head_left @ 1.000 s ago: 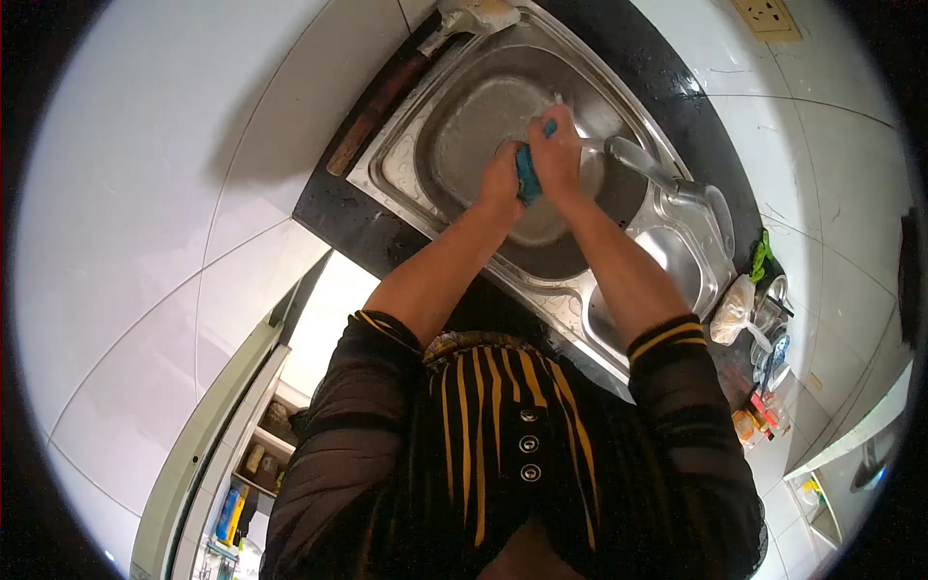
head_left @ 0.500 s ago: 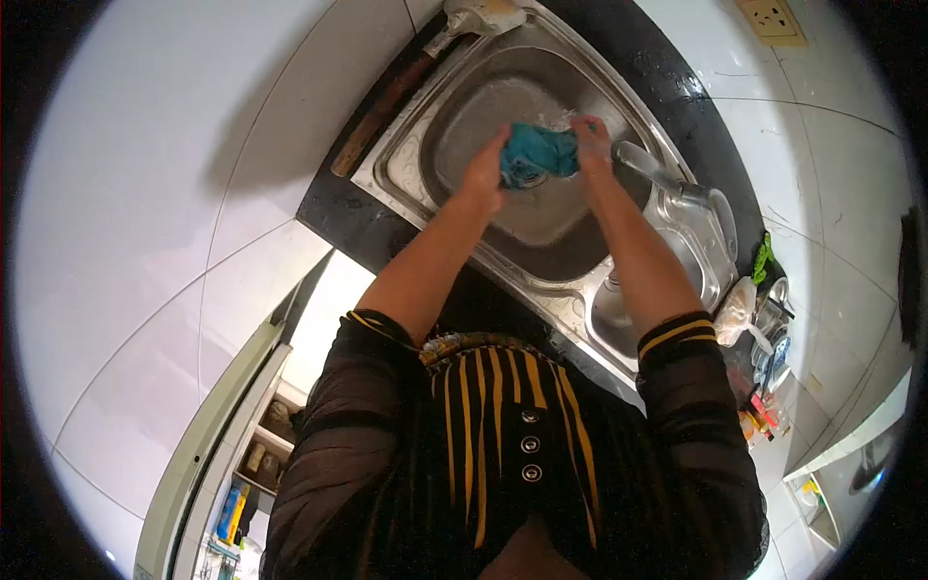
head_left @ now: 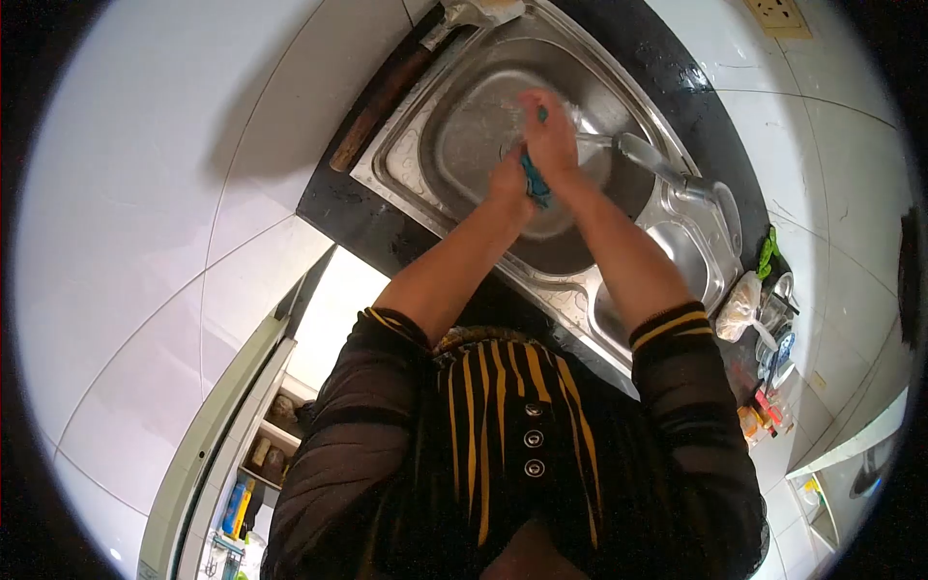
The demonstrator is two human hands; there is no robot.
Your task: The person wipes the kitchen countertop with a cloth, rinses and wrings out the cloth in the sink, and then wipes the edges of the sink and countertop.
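Observation:
A teal cloth (head_left: 535,181) is bunched between my two hands over the large steel sink basin (head_left: 454,126). My left hand (head_left: 507,181) is closed on it from the left, its fingers partly hidden behind the other hand. On the right, my right hand (head_left: 550,140) presses round the same cloth, and a bit of teal shows near its fingers. The faucet (head_left: 648,158) reaches in from the right, its spout end close to my right hand, with water running there.
A smaller basin (head_left: 667,242) adjoins on the right. A cleaver-like tool with a wooden handle (head_left: 377,116) lies along the sink's left edge. Beyond the small basin are a plastic bag (head_left: 739,307), green leaves (head_left: 768,253) and utensils. An open drawer (head_left: 268,445) is at lower left.
Half a second ago the cloth was spread between my separated hands. Now my hands have come together and the cloth is squeezed into a small bunch.

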